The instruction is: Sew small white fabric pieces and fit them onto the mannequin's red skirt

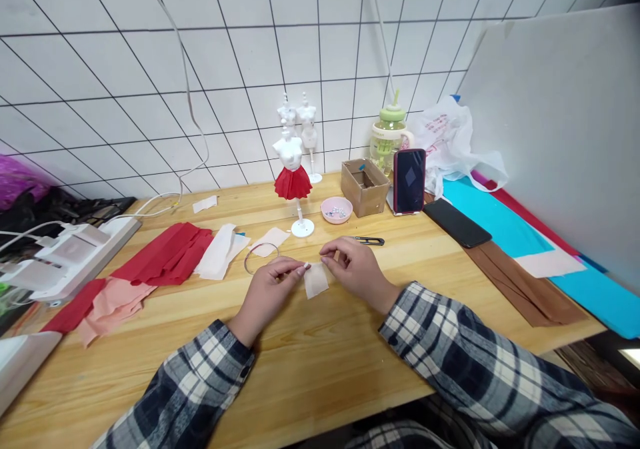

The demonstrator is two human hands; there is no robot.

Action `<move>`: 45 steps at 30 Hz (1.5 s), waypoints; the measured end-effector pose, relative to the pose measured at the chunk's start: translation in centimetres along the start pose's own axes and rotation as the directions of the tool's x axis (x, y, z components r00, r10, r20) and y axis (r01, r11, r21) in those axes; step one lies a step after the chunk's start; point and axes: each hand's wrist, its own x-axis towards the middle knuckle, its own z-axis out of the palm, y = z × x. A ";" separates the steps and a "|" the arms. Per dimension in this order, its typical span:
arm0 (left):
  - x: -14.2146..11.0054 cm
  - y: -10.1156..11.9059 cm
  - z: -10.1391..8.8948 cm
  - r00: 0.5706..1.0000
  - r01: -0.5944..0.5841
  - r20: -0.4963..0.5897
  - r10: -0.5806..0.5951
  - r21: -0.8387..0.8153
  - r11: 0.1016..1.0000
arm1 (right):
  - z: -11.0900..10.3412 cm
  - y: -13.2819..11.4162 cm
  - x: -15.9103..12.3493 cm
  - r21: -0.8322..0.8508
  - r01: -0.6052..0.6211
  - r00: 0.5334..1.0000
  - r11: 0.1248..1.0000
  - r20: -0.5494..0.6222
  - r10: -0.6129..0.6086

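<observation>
A small off-white piece of crepe paper [317,282] hangs between my two hands, just over the wooden table. My left hand [273,288] pinches its upper left corner between thumb and forefinger. At the upper right corner my right hand [356,269] holds it in a pinch, with the other fingers curled. Behind the hands stands a small white mannequin [289,152] wearing a pleated red paper skirt [293,182]. A thin wire ring [246,262] lies left of my left hand, partly over a pale paper piece [273,239]. Black thread snips [371,241] rest behind my right hand.
Two more white mannequins [309,132] stand near the tiled wall. Right of them are a pink dish [337,220] of beads, a cardboard box [373,199], a propped phone [409,181] and a green-lidded bottle [387,136]. Red paper [165,252] and a power strip [75,262] lie left.
</observation>
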 end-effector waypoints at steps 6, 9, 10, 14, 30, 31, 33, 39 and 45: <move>-0.1 0.3 -0.1 0.997 -0.059 0.051 0.063 -0.068 0.996 | 0.0 -0.5 -0.6 -0.177 0.250 0.966 0.952 0.105 -0.235; -0.1 0.3 -0.1 0.994 -0.071 0.079 0.076 -0.066 0.995 | 0.1 -0.2 -0.6 -0.249 0.266 0.962 0.931 0.129 -0.240; -0.2 0.2 -0.1 0.993 -0.076 0.087 0.082 -0.071 0.995 | 0.1 -0.2 -0.6 -0.270 0.269 0.961 0.925 0.132 -0.241; -0.4 0.2 -0.1 0.990 -0.076 0.109 0.088 -0.105 0.992 | -0.2 -0.5 -0.7 -0.359 0.286 0.957 0.888 0.147 -0.249; -0.4 0.3 0.7 0.973 -0.184 -0.086 0.212 0.256 0.949 | 1.7 -0.4 -0.5 0.089 -0.158 0.981 0.983 0.130 0.146; -0.4 0.3 0.6 0.971 -0.190 -0.093 0.222 0.267 0.945 | 1.7 -0.4 -0.5 0.091 -0.144 0.982 0.985 0.133 0.131; -0.4 0.4 0.5 0.966 -0.200 -0.103 0.236 0.275 0.940 | 1.5 -0.5 -0.6 0.075 -0.078 0.990 0.994 0.125 0.068; -0.2 0.4 0.5 0.974 -0.173 -0.104 0.199 0.220 0.960 | 1.3 -0.8 -0.9 0.005 0.108 0.989 0.994 0.099 -0.108; -0.2 0.7 0.5 0.985 -0.129 -0.090 0.148 0.188 0.974 | 1.4 -0.7 -1.1 -0.057 0.179 0.980 0.982 0.099 -0.173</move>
